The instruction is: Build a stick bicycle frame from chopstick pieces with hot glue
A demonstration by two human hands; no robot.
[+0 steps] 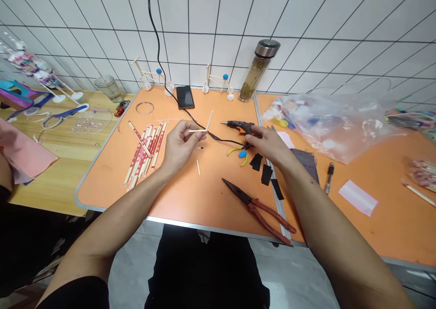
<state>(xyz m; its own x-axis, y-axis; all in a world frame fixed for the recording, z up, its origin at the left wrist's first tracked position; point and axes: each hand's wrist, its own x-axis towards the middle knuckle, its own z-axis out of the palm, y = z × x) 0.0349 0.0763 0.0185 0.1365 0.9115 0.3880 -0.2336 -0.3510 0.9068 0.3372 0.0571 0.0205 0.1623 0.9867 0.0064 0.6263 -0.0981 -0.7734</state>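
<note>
Between thumb and fingertips, my left hand (182,146) pinches pale wooden sticks (209,122) that meet at an angle. My right hand (267,142) is closed around the rear of a black hot glue gun (235,125), whose nozzle points left. Below the glue gun lie small yellow-handled pliers (235,150) beside a blue oval piece (242,154). A short loose stick (198,167) rests on the table under my left hand. Several black strips (266,174) are near my right forearm. Large red-handled long-nose pliers (254,203) lie in front.
Wrapped chopsticks (145,152) lie at left. Two small stick bicycles (218,83), a phone (185,97) and a glass bottle (257,73) stand or lie along the wall. A black cable (157,41) crosses the table. At right are a plastic bag (334,123) and a marker (329,177).
</note>
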